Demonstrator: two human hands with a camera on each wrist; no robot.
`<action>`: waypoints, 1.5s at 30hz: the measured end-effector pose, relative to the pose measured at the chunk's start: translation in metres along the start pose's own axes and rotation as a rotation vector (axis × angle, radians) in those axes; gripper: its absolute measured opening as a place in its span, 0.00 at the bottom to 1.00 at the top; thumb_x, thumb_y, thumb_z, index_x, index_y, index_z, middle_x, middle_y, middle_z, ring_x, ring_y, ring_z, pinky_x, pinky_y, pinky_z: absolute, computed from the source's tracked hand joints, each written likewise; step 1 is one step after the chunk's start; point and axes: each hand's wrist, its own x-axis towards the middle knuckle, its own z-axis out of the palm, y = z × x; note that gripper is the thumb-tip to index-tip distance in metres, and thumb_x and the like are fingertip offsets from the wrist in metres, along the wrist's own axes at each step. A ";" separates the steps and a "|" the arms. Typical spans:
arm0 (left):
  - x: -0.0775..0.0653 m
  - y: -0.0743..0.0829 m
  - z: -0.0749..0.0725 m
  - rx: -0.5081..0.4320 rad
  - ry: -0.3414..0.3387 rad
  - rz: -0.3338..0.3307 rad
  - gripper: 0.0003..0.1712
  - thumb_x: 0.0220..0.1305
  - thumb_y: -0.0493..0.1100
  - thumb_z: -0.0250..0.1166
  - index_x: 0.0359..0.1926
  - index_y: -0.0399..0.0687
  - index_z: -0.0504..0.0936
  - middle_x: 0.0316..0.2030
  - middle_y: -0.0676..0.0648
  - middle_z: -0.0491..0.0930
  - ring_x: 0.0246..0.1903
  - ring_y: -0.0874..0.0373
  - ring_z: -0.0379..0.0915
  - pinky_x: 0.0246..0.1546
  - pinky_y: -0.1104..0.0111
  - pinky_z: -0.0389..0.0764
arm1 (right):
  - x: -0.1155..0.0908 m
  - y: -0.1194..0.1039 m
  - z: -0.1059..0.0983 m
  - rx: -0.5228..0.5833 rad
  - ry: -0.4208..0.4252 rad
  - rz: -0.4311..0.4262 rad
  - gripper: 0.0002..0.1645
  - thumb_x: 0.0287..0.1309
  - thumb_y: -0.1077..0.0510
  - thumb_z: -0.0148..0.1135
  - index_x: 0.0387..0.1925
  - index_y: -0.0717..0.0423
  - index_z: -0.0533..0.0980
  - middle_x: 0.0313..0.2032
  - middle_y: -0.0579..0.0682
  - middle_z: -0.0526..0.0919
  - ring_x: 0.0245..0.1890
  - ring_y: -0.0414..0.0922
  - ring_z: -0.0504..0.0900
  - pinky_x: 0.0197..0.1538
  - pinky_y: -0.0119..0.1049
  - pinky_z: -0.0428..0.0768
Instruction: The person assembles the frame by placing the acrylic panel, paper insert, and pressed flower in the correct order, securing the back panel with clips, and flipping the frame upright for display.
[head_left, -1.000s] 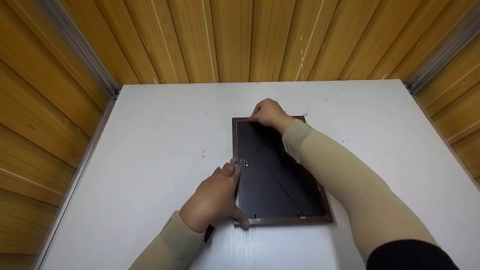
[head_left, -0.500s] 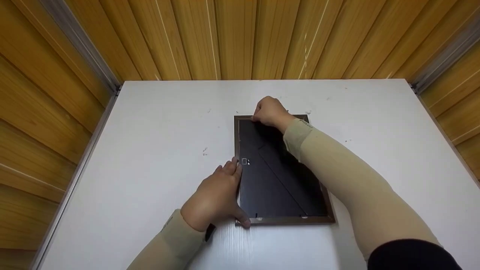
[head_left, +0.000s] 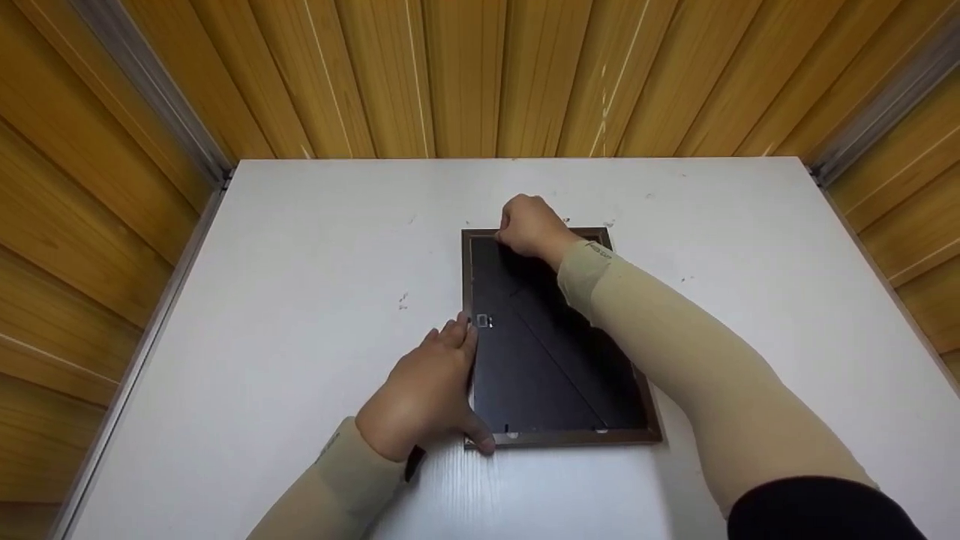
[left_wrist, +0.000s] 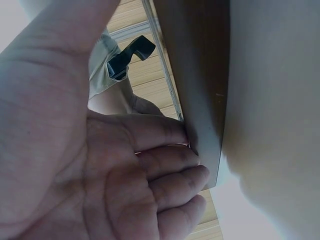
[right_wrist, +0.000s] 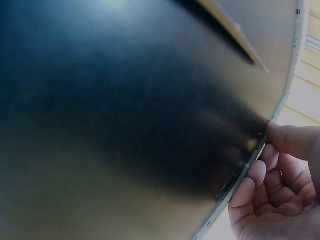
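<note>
A picture frame (head_left: 555, 360) with a brown wooden border lies face down on the white table, its black backing up. On the backing are a slanted stand leg and a small metal hanger (head_left: 484, 321). My left hand (head_left: 424, 394) rests along the left side, fingers nearly straight against the border (left_wrist: 202, 90), thumb at the near left corner. At the far edge my right hand (head_left: 534, 225) pinches the border, thumb (right_wrist: 287, 137) on the inner rim and fingers curled against the outside. The right forearm hides part of the backing's right side. Small metal tabs (head_left: 512, 434) show along the near rim.
The white table (head_left: 322, 247) has small dark scuffs. Slatted wood-look walls (head_left: 465, 82) stand behind it and to both sides, with metal posts (head_left: 157, 82) at the corners. A black strap piece (left_wrist: 131, 57) shows by a wrist in the left wrist view.
The whole head view shifts slightly. Both hands keep their places on the picture frame, with no clear movement of the frame on the table.
</note>
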 end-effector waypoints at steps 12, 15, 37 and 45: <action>-0.005 0.000 0.006 0.011 -0.004 0.036 0.93 0.26 0.69 0.98 0.88 0.34 0.60 0.91 0.35 0.51 0.89 0.33 0.54 0.87 0.44 0.66 | -0.117 -0.012 -0.050 0.329 0.091 0.038 0.17 0.80 0.50 0.67 0.53 0.61 0.86 0.53 0.58 0.89 0.55 0.51 0.82 0.65 0.48 0.79; -0.005 0.000 0.007 0.013 0.001 0.043 0.93 0.25 0.69 0.98 0.88 0.33 0.60 0.91 0.36 0.51 0.90 0.36 0.54 0.88 0.45 0.65 | -0.168 -0.005 -0.060 0.318 0.056 0.030 0.24 0.80 0.48 0.67 0.65 0.61 0.84 0.61 0.60 0.87 0.61 0.55 0.82 0.69 0.53 0.79; 0.043 -0.023 0.000 -0.318 0.162 -0.058 0.22 0.77 0.49 0.73 0.60 0.38 0.90 0.53 0.36 0.80 0.48 0.48 0.78 0.55 0.51 0.84 | -0.299 -0.008 0.007 0.071 0.026 0.102 0.58 0.60 0.42 0.87 0.79 0.69 0.73 0.77 0.66 0.71 0.76 0.67 0.67 0.78 0.67 0.72; 0.049 -0.024 -0.002 -0.393 0.133 -0.039 0.24 0.78 0.45 0.73 0.67 0.38 0.88 0.58 0.35 0.80 0.54 0.49 0.75 0.62 0.50 0.82 | -0.284 -0.011 -0.006 0.312 0.013 0.164 0.49 0.55 0.56 0.83 0.74 0.68 0.72 0.72 0.68 0.79 0.70 0.62 0.80 0.74 0.62 0.79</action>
